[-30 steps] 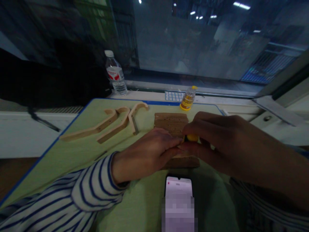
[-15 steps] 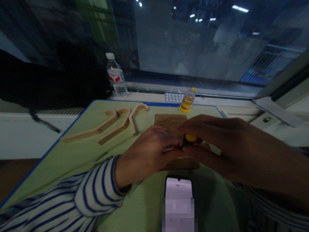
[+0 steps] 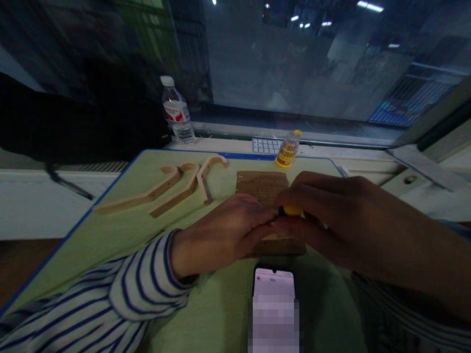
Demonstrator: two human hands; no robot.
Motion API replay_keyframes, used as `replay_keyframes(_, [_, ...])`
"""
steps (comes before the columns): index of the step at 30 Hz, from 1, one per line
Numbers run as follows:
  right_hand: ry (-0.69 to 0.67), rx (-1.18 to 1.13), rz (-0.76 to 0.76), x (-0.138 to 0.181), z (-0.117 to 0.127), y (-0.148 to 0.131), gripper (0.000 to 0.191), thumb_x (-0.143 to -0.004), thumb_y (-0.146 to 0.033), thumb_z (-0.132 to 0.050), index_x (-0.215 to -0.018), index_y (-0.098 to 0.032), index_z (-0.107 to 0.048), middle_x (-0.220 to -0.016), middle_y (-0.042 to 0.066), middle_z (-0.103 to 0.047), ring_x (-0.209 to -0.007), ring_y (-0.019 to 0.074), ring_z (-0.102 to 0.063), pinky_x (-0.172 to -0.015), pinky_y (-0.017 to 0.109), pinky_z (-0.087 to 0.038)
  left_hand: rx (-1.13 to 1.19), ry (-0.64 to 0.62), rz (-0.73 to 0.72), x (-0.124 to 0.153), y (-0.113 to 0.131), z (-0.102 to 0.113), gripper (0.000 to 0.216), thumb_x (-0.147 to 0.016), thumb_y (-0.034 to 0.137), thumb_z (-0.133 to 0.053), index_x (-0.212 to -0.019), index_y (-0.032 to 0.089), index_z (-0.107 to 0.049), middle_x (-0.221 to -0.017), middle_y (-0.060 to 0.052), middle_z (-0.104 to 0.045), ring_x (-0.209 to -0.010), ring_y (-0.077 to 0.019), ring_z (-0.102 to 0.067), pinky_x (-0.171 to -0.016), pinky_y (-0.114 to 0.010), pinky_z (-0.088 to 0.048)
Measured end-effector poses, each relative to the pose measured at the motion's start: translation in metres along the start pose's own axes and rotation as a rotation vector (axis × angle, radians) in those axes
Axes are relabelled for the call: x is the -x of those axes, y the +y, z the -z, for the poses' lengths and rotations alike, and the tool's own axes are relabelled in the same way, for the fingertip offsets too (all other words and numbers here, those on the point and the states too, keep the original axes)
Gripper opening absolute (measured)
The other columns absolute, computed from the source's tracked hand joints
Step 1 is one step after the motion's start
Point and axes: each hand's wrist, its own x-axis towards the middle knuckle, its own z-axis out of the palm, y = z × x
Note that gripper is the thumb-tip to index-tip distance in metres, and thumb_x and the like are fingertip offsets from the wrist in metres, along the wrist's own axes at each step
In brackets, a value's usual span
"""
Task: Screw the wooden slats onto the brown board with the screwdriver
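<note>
My right hand [image 3: 331, 211] is closed around a short yellow-and-black handle [image 3: 292, 210], which looks like a screwdriver's; its tip is hidden by my fingers. Right beside it, the fingers of my left hand [image 3: 228, 228] pinch together at the front end of the handle, over something too small or hidden to make out. Beneath both hands lies a brown wooden board [image 3: 261, 184], showing small dark holes on its far part. A lower strip of wood [image 3: 279, 246] shows under my wrists. Both hands meet above the board's middle.
Several curved wooden pieces [image 3: 176, 193] lie on the green table [image 3: 206, 314] at the left. A phone [image 3: 274, 284] lies at the near edge. At the back stand a small yellow-capped bottle [image 3: 289, 149] and, on the sill, a water bottle [image 3: 178, 117].
The handle has turned in my right hand, and less of its black part shows. My left fingers have shifted slightly. The board and other objects stay put.
</note>
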Motion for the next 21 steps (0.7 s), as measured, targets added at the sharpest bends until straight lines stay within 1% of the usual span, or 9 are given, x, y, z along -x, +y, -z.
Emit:
replay_keyframes(4, [-0.007, -0.009, -0.014, -0.0001, -0.0023, -0.0008, 0.018, -0.091, -0.032, -0.048, -0.098, -0.019, -0.057, -0.093, 0.002, -0.063, -0.075, 0.0144, -0.06, -0.06, 0.027, -0.039, 0.0, 0.014, 0.036, -0.0007, 0.0024, 0.0003, 0.029, -0.094, 0.034, -0.04, -0.096, 0.019, -0.065, -0.088, -0.003, -0.067, -0.084, -0.0153, -0.061, -0.081, -0.029, -0.043])
replay_keyframes(7, [0.008, 0.007, -0.009, -0.0013, -0.0041, -0.0006, 0.018, -0.091, -0.033, -0.048, -0.096, -0.019, -0.057, -0.092, 0.002, -0.062, -0.071, 0.0132, -0.058, -0.058, 0.027, -0.037, -0.009, 0.08, 0.061, -0.0008, 0.0031, -0.0008, 0.03, -0.091, 0.041, -0.045, -0.094, 0.02, -0.067, -0.086, -0.002, -0.068, -0.08, -0.015, -0.06, -0.078, -0.029, -0.042])
replay_keyframes(10, [0.002, -0.017, 0.012, -0.0014, -0.0037, 0.0004, 0.021, -0.091, -0.036, -0.047, -0.098, -0.019, -0.057, -0.098, 0.002, -0.062, -0.074, 0.0126, -0.058, -0.059, 0.026, -0.039, -0.035, 0.121, 0.057, -0.0006, 0.0034, -0.001, 0.034, -0.091, 0.044, -0.043, -0.092, 0.021, -0.068, -0.084, -0.002, -0.069, -0.076, -0.0136, -0.06, -0.077, -0.027, -0.042])
replay_keyframes(12, [0.005, -0.036, 0.03, 0.0003, -0.0019, 0.0007, 0.023, -0.091, -0.038, -0.047, -0.104, -0.021, -0.056, -0.102, 0.002, -0.062, -0.08, 0.013, -0.06, -0.064, 0.025, -0.041, -0.049, 0.1, 0.053, -0.0007, 0.0043, 0.0002, 0.035, -0.092, 0.043, -0.041, -0.092, 0.021, -0.068, -0.083, -0.001, -0.068, -0.075, -0.0127, -0.06, -0.077, -0.026, -0.042])
replay_keyframes(14, [0.019, -0.039, 0.045, 0.0031, 0.0005, 0.0006, 0.024, -0.091, -0.037, -0.049, -0.106, -0.021, -0.055, -0.101, 0.001, -0.063, -0.083, 0.0131, -0.06, -0.066, 0.025, -0.042, -0.063, 0.073, 0.063, -0.0011, 0.0057, 0.0022, 0.032, -0.092, 0.042, -0.042, -0.091, 0.021, -0.067, -0.081, 0.0, -0.067, -0.075, -0.0123, -0.06, -0.078, -0.026, -0.042])
replay_keyframes(18, [0.035, -0.015, 0.082, 0.007, 0.0028, 0.0, 0.02, -0.091, -0.026, -0.048, -0.109, -0.02, -0.054, -0.102, 0.001, -0.065, -0.082, 0.0123, -0.061, -0.068, 0.023, -0.042, -0.077, 0.055, 0.076, -0.0021, 0.0074, 0.0055, 0.029, -0.092, 0.039, -0.045, -0.082, 0.019, -0.065, -0.074, 0.001, -0.064, -0.072, -0.0118, -0.059, -0.077, -0.025, -0.043])
replay_keyframes(21, [0.032, 0.0, 0.075, 0.0064, 0.0018, 0.0005, 0.021, -0.089, -0.021, -0.049, -0.109, -0.02, -0.055, -0.101, 0.0, -0.066, -0.081, 0.0129, -0.062, -0.067, 0.024, -0.043, -0.071, 0.048, 0.072, -0.0024, 0.0067, 0.0062, 0.031, -0.092, 0.038, -0.045, -0.078, 0.018, -0.064, -0.07, 0.001, -0.063, -0.07, -0.0114, -0.058, -0.074, -0.025, -0.043])
